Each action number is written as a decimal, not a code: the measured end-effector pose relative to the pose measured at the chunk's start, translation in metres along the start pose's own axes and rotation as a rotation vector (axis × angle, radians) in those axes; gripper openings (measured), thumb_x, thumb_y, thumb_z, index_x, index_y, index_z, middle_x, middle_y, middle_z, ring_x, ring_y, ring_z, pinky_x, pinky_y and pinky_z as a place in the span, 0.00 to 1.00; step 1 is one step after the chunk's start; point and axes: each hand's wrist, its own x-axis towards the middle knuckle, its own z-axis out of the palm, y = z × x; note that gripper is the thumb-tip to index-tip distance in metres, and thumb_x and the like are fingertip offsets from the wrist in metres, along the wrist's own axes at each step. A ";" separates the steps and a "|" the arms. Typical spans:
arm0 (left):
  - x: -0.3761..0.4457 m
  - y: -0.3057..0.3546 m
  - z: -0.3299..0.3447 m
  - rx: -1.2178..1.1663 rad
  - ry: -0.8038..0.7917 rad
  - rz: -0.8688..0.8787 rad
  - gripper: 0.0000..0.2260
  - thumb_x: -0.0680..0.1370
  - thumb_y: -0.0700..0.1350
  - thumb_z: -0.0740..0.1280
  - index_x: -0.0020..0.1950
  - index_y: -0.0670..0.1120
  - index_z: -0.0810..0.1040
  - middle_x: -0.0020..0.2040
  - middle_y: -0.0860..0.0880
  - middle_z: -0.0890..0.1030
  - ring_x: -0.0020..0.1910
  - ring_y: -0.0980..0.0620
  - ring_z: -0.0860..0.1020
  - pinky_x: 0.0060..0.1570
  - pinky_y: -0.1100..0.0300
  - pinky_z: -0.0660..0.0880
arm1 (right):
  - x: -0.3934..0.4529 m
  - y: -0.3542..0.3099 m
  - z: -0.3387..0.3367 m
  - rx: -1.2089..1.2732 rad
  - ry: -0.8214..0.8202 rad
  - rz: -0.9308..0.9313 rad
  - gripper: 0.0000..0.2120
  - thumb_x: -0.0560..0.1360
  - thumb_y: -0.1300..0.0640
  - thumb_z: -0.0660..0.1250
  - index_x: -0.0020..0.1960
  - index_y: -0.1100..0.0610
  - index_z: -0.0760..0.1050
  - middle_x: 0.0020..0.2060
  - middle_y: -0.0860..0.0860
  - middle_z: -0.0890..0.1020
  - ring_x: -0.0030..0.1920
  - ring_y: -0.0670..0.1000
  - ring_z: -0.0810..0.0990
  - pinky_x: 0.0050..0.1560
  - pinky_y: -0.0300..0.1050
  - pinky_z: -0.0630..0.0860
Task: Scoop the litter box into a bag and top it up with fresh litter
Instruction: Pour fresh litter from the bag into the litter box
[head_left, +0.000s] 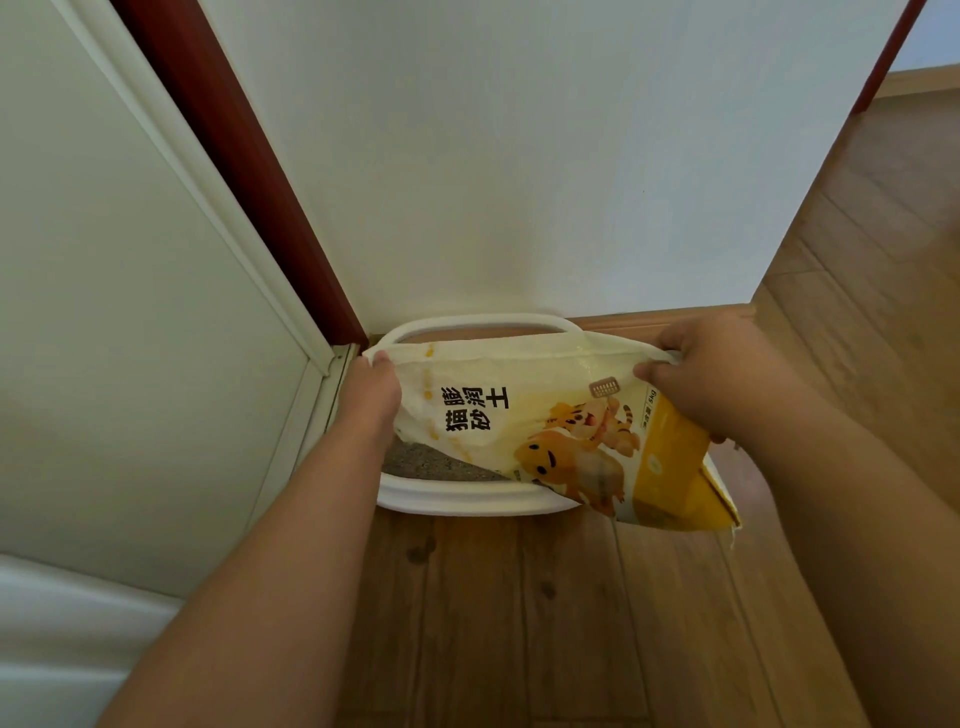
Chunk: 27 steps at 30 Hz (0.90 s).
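Some grey litter (436, 464), seemingly, in box (467, 500)

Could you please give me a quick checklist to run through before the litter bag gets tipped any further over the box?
1. Both hands hold the litter bag: ok. The left hand grips one end, the right hand grips the other.
2. Bag is over the litter box: ok for most of it, but its yellow lower corner hangs past the front rim.
3. Bag mouth is open and aimed into the box: cannot tell, no opening shows.
4. Box holds litter already: ok, grey litter shows under the bag.
5. Wooden floor in front is free of spilled litter: ok.
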 end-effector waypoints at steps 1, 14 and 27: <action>0.001 -0.001 -0.002 -0.005 0.013 0.015 0.20 0.86 0.53 0.54 0.75 0.46 0.69 0.64 0.45 0.77 0.60 0.44 0.76 0.62 0.47 0.75 | 0.000 -0.001 0.000 0.002 0.001 -0.003 0.14 0.81 0.50 0.66 0.64 0.53 0.80 0.36 0.51 0.81 0.28 0.52 0.81 0.22 0.40 0.73; 0.000 -0.014 -0.006 0.064 0.118 -0.027 0.20 0.86 0.50 0.54 0.75 0.44 0.69 0.66 0.44 0.76 0.60 0.42 0.75 0.54 0.52 0.70 | -0.008 -0.019 0.000 0.014 -0.011 -0.046 0.13 0.79 0.51 0.70 0.61 0.54 0.81 0.35 0.47 0.78 0.31 0.46 0.77 0.26 0.38 0.69; -0.013 -0.001 0.028 0.045 -0.149 -0.128 0.24 0.86 0.55 0.54 0.80 0.47 0.64 0.73 0.43 0.72 0.69 0.40 0.73 0.69 0.41 0.71 | -0.009 0.010 -0.021 -0.024 0.049 0.068 0.14 0.79 0.49 0.70 0.60 0.55 0.80 0.38 0.51 0.79 0.30 0.53 0.81 0.20 0.40 0.73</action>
